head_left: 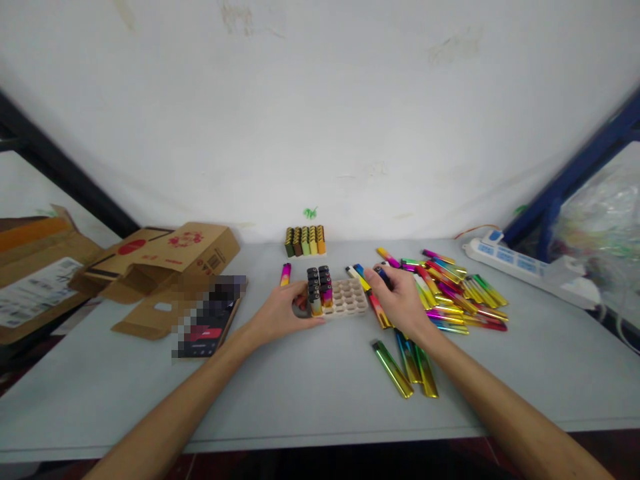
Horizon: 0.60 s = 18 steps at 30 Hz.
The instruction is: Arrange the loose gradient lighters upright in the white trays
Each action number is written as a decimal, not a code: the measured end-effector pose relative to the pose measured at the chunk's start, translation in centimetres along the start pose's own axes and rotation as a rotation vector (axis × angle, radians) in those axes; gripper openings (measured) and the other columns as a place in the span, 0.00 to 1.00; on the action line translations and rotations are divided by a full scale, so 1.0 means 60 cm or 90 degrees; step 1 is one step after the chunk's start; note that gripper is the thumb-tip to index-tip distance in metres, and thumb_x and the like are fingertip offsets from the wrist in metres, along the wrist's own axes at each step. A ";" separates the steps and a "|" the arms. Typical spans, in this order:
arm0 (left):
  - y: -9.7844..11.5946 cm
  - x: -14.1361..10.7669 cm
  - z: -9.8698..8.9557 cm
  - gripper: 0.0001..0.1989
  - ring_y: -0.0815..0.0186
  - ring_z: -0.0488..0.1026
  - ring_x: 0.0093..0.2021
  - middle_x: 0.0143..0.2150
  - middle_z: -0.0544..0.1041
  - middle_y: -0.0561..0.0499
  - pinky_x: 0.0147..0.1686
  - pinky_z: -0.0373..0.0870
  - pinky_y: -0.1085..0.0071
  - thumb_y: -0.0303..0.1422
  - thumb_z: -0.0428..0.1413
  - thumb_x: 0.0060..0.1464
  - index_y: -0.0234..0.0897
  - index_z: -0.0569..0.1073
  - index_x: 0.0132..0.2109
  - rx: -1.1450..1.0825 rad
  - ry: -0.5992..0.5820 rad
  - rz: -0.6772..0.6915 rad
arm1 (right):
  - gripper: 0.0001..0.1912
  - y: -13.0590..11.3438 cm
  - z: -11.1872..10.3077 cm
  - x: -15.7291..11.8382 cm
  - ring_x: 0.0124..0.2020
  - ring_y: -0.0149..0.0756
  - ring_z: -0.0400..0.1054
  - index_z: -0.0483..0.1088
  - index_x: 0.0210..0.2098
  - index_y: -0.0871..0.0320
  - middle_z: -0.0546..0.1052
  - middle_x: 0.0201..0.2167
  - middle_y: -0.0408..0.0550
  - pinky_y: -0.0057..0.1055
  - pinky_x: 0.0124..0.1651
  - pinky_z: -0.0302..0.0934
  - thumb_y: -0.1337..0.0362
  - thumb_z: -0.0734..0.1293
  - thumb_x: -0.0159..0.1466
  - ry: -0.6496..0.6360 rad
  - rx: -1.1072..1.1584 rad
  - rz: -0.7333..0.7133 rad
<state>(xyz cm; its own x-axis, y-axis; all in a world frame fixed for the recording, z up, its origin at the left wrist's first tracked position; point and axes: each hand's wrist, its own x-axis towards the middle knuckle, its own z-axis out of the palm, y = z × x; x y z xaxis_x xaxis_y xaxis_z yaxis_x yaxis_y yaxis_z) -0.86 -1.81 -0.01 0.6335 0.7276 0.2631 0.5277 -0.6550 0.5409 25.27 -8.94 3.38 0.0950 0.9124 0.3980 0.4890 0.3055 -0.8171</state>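
My left hand (281, 312) grips the left end of a white tray (351, 297) with rows of holes. Several lighters (315, 301) with dark tops stand upright in the tray's left part, and its right part shows bare holes. Just right of the tray, my right hand (401, 303) is closed around a lighter (382, 275); only its dark top end shows between thumb and fingers. Around and under that hand lie shiny multicoloured lighters (379, 311). One pink and yellow lighter (285, 274) lies behind my left hand.
A second block of upright lighters (305, 241) stands near the wall. Loose metallic lighters (453, 293) spread on the right, with green-gold ones (393, 371) in front. A power strip (530, 270) lies far right. At left are a phone (213, 320) and cardboard boxes (200, 250).
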 end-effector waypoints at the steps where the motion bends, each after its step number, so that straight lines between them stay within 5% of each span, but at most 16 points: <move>1: 0.000 0.000 0.000 0.21 0.67 0.65 0.29 0.30 0.69 0.56 0.30 0.61 0.71 0.47 0.69 0.49 0.37 0.71 0.35 0.000 -0.003 0.000 | 0.26 0.001 0.000 0.000 0.24 0.29 0.50 0.55 0.22 0.54 0.54 0.20 0.37 0.31 0.27 0.44 0.48 0.62 0.71 -0.002 -0.001 -0.002; 18: -0.001 0.000 0.000 0.20 0.67 0.66 0.30 0.31 0.70 0.55 0.31 0.61 0.71 0.46 0.69 0.50 0.37 0.71 0.36 -0.012 -0.014 0.003 | 0.25 0.002 -0.003 0.002 0.23 0.30 0.53 0.57 0.22 0.54 0.57 0.19 0.37 0.30 0.27 0.46 0.48 0.61 0.72 0.039 -0.029 -0.025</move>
<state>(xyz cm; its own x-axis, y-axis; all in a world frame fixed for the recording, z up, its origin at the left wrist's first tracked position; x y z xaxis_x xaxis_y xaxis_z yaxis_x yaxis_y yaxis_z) -0.89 -1.78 -0.06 0.6487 0.7194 0.2483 0.5133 -0.6545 0.5551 25.48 -8.82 3.38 0.1273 0.8814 0.4550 0.5324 0.3263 -0.7811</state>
